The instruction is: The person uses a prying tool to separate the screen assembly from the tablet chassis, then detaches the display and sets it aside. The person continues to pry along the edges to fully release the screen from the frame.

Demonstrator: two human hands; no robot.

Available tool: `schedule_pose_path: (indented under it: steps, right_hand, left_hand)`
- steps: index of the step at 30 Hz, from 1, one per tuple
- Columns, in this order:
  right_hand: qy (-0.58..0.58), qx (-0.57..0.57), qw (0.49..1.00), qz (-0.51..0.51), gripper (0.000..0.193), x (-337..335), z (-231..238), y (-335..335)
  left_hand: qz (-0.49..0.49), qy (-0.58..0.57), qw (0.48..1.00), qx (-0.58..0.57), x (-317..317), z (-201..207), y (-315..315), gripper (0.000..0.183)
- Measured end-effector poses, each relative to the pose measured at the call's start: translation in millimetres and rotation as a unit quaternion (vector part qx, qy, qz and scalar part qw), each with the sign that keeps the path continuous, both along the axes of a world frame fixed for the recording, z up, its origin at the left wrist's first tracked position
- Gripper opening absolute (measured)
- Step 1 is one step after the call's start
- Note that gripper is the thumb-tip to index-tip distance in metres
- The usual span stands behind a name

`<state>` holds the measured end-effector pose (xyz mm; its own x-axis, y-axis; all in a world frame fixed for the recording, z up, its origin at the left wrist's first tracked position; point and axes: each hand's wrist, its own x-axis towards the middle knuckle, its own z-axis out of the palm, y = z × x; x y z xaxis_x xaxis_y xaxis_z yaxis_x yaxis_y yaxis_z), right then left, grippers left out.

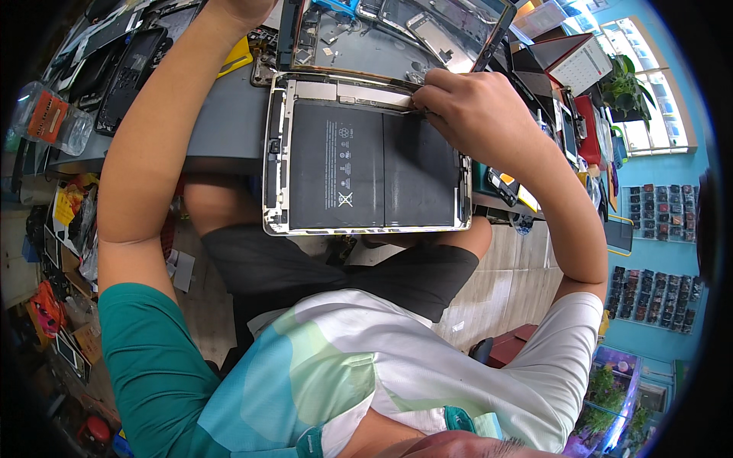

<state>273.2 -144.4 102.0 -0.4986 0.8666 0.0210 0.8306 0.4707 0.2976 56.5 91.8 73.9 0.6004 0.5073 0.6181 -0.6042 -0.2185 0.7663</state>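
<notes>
An opened tablet (280, 206) rests over the front edge of the desk, its silver frame and large black battery (416, 172) facing up. Beyond its far edge stands a see-through glass panel (366, 53) with a dark border. My right hand (475, 107) is at the tablet's far right corner, where tablet and panel meet. Its fingers are curled and pinched together; what they grip is hidden beneath them. My left hand (248, 6) is at the top edge of the picture, left of the panel, with its fingers cut off from view.
The grey desk (221, 126) holds black phone housings (130, 76) and a yellow object (238, 57) on the left. At far left lies a clear plastic bag with an orange label (47, 114). A desk calendar (584, 65) and a potted plant (628, 88) stand at right.
</notes>
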Motion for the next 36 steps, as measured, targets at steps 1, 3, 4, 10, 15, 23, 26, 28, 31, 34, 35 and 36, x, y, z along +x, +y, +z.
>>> schedule_pose_path:
  steps: [1,3,4,10,15,23,26,28,31,34,35,36]
  right_hand:
    - [-0.014,0.003,1.000,0.006,0.012,-2,1,0]
    - [-0.041,0.008,0.999,0.019,0.009,-9,4,-2]
    - [-0.047,0.010,0.999,0.022,0.009,-11,2,-4]
    - [-0.050,0.039,0.996,0.057,0.010,-11,-9,-10]
    - [-0.058,0.041,0.996,0.058,0.010,-11,-9,-7]
    - [-0.003,0.082,0.996,0.046,0.011,-10,-7,-17]
    - [0.053,0.078,0.995,0.019,0.035,-17,-5,-42]
    - [0.088,0.060,0.994,0.008,0.048,-28,-2,-63]
    - [0.144,0.064,0.987,0.009,0.044,-43,-13,-80]
    - [0.145,0.072,0.986,-0.033,0.036,-47,-23,-93]
    - [0.153,0.077,0.984,-0.052,0.034,-49,-25,-94]
    - [0.166,0.094,0.979,-0.071,0.034,-49,-26,-100]
  left_hand:
    - [0.000,-0.001,1.000,0.006,-1,1,-2,0.045]
    - [0.001,-0.004,1.000,-0.006,1,-2,3,0.044]
    - [0.001,-0.006,1.000,-0.012,3,-3,4,0.044]
    - [0.008,0.008,1.000,-0.021,1,1,-1,0.043]
    - [0.012,0.011,1.000,-0.018,0,1,0,0.043]
    - [0.004,-0.002,1.000,-0.028,4,-3,5,0.042]
    - [0.007,0.008,0.999,-0.043,3,1,1,0.040]
    - [0.008,0.009,0.999,-0.037,1,2,1,0.039]
    - [0.048,0.011,0.998,-0.033,2,1,2,0.038]
    - [0.059,0.042,0.996,-0.047,2,2,-1,0.036]
    - [0.059,0.020,0.997,-0.042,5,-5,2,0.034]
    - [0.061,0.036,0.997,-0.040,8,2,-2,0.033]
